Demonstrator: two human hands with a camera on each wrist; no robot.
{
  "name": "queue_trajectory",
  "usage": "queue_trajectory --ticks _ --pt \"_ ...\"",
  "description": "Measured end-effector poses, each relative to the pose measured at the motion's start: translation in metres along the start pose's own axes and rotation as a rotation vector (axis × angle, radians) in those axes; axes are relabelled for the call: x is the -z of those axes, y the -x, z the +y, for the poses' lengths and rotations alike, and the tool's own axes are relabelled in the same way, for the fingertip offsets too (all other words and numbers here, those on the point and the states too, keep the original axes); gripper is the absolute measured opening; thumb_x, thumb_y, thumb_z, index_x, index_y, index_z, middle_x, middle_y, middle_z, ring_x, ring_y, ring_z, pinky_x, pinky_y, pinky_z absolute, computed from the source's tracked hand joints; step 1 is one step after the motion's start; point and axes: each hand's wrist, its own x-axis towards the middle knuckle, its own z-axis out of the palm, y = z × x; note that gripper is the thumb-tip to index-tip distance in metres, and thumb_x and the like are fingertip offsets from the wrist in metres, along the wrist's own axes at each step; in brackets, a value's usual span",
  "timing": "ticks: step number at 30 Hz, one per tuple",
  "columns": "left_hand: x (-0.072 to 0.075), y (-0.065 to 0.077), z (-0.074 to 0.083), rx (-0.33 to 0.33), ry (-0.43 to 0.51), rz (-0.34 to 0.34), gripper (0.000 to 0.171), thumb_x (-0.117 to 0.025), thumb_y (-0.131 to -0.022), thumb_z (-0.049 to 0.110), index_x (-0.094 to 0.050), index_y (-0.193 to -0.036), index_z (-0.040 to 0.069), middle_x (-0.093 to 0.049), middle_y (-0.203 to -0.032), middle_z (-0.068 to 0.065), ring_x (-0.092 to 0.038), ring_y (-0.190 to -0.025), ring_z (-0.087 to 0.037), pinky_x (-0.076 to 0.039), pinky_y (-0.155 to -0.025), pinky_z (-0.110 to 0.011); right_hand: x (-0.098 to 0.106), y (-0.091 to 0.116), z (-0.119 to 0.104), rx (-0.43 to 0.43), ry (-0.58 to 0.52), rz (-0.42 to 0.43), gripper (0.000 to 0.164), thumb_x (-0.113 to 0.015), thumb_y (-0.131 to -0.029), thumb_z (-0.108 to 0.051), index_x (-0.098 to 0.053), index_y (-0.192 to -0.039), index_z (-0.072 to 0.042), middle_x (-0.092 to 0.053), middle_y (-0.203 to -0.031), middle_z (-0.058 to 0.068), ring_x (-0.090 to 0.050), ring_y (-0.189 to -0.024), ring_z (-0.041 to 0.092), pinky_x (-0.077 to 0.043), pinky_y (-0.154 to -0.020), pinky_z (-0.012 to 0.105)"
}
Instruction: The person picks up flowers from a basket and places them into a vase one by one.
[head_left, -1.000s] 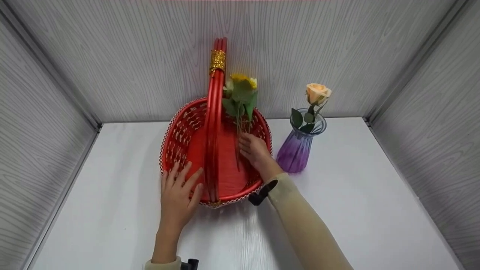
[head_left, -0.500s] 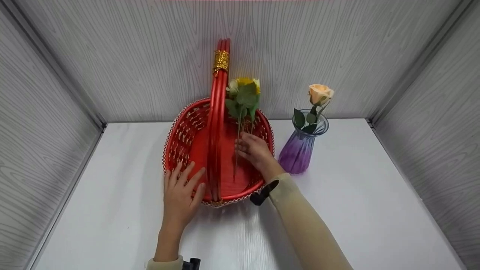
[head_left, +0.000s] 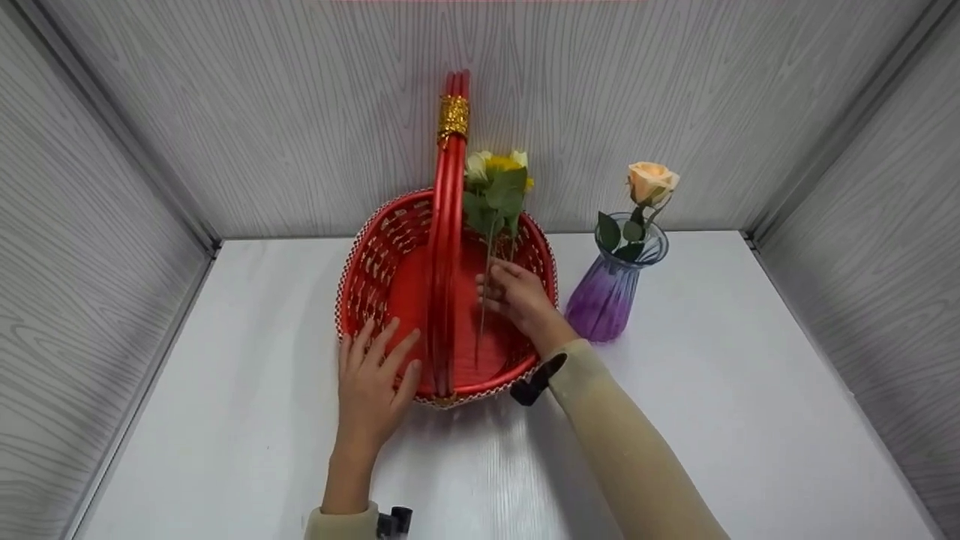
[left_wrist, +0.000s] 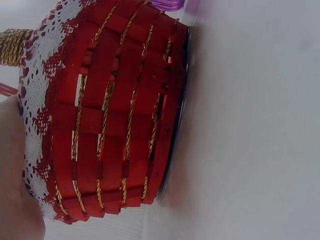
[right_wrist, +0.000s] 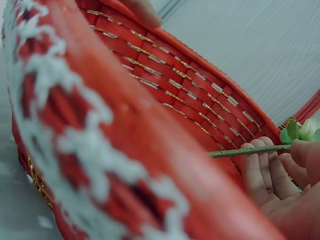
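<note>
My right hand (head_left: 521,296) reaches over the right side of a red woven basket (head_left: 480,390). It pinches one thin green flower stem (right_wrist: 225,152) between thumb and fingers. The stem's lower end points toward the basket's near side. White and yellow flowers (head_left: 496,169) with green leaves stand at the basket's back right, above that hand; which bloom belongs to the pinched stem is unclear. With fingers spread, my left hand (head_left: 375,390) rests on the basket's near left rim. Its fingertips extend over the inside.
The basket's tall red handle (head_left: 448,202), with a gold band, arches between my hands. Close to the right rim stands a blue-purple glass vase (head_left: 604,300) holding a peach rose (head_left: 652,182). Grey wood-grain walls (head_left: 300,112) enclose the white table (head_left: 750,390).
The pinched stem's lower end has swung toward the near side of the basket, and my right fingers have shifted slightly around it. My left hand stays on the rim. The whole view has drifted slightly.
</note>
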Motion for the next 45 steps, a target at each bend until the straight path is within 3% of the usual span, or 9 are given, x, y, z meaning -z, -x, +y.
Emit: queue_trajectory --ticks 7,11,17,19,23,32,39,45 --pt "-0.004 -0.003 0.001 -0.007 0.003 -0.002 0.04 -0.058 -0.095 0.037 -0.066 -0.133 0.025 -0.057 -0.144 -0.008 -0.039 -0.141 -0.039 -0.015 -0.117 -0.065 0.004 -0.003 -0.005 -0.022 -0.024 0.0 0.037 -0.048 -0.105 -0.017 -0.053 -0.141 -0.012 -0.069 -0.111 0.018 -0.067 -0.1 0.03 -0.045 -0.106 0.054" --pt "-0.006 -0.006 -0.001 -0.01 0.005 0.001 0.04 -0.057 -0.096 0.037 -0.066 -0.133 0.026 -0.056 -0.145 -0.007 -0.039 -0.141 -0.038 -0.015 -0.118 -0.065 0.003 -0.006 -0.005 0.023 0.001 0.006 0.04 -0.049 -0.106 -0.02 -0.051 -0.145 -0.013 -0.07 -0.107 0.018 -0.069 -0.09 0.026 -0.046 -0.105 0.054" --pt "-0.008 0.001 -0.006 0.004 0.017 0.012 0.038 -0.058 -0.096 0.036 -0.067 -0.131 0.024 -0.058 -0.143 -0.008 -0.039 -0.141 -0.038 -0.015 -0.118 -0.065 0.001 -0.007 0.003 0.014 0.037 0.002 0.042 -0.049 -0.105 -0.021 -0.049 -0.147 -0.015 -0.071 -0.094 0.013 -0.067 -0.07 0.02 -0.059 -0.081 0.041" --pt "-0.007 0.002 -0.007 0.008 0.009 0.01 0.039 -0.058 -0.096 0.037 -0.067 -0.131 0.024 -0.058 -0.143 -0.008 -0.039 -0.141 -0.038 -0.015 -0.118 -0.064 0.0 -0.007 0.006 0.033 0.047 0.008 0.042 -0.049 -0.105 -0.021 -0.05 -0.146 -0.015 -0.072 -0.089 0.011 -0.066 -0.066 0.019 -0.058 -0.07 0.036" --pt "-0.006 0.005 -0.006 0.008 -0.001 0.02 0.039 -0.059 -0.094 0.037 -0.068 -0.131 0.024 -0.058 -0.143 -0.008 -0.041 -0.14 -0.038 -0.016 -0.118 -0.064 0.0 -0.006 0.008 0.065 0.061 0.025 0.038 -0.051 -0.105 -0.019 -0.055 -0.142 -0.014 -0.071 -0.08 0.008 -0.064 -0.06 0.016 -0.056 -0.06 0.032" --pt "-0.004 0.002 -0.002 -0.011 -0.009 0.029 0.039 -0.057 -0.095 0.038 -0.068 -0.13 0.024 -0.058 -0.142 -0.008 -0.041 -0.14 -0.038 -0.016 -0.117 -0.065 -0.002 -0.001 0.002 0.101 0.005 -0.004 0.021 -0.054 -0.101 -0.003 -0.062 -0.12 0.001 -0.07 -0.088 0.01 -0.066 -0.073 0.018 -0.06 -0.072 0.035" --pt "-0.004 -0.001 -0.002 -0.013 -0.008 0.008 0.04 -0.059 -0.094 0.038 -0.067 -0.131 0.025 -0.058 -0.143 -0.007 -0.04 -0.141 -0.036 -0.016 -0.117 -0.065 0.0 0.003 0.001 0.082 0.026 0.007 0.02 -0.054 -0.1 -0.002 -0.063 -0.118 0.002 -0.071 -0.088 0.01 -0.068 -0.075 0.018 -0.06 -0.08 0.039" --pt "-0.004 -0.002 -0.005 -0.005 -0.004 0.001 0.039 -0.056 -0.096 0.04 -0.067 -0.131 0.025 -0.058 -0.143 -0.007 -0.04 -0.141 -0.036 -0.015 -0.118 -0.064 -0.002 0.005 -0.001 0.136 0.053 0.002 0.018 -0.056 -0.098 -0.002 -0.066 -0.113 0.001 -0.069 -0.086 0.01 -0.066 -0.071 0.017 -0.059 -0.085 0.045"
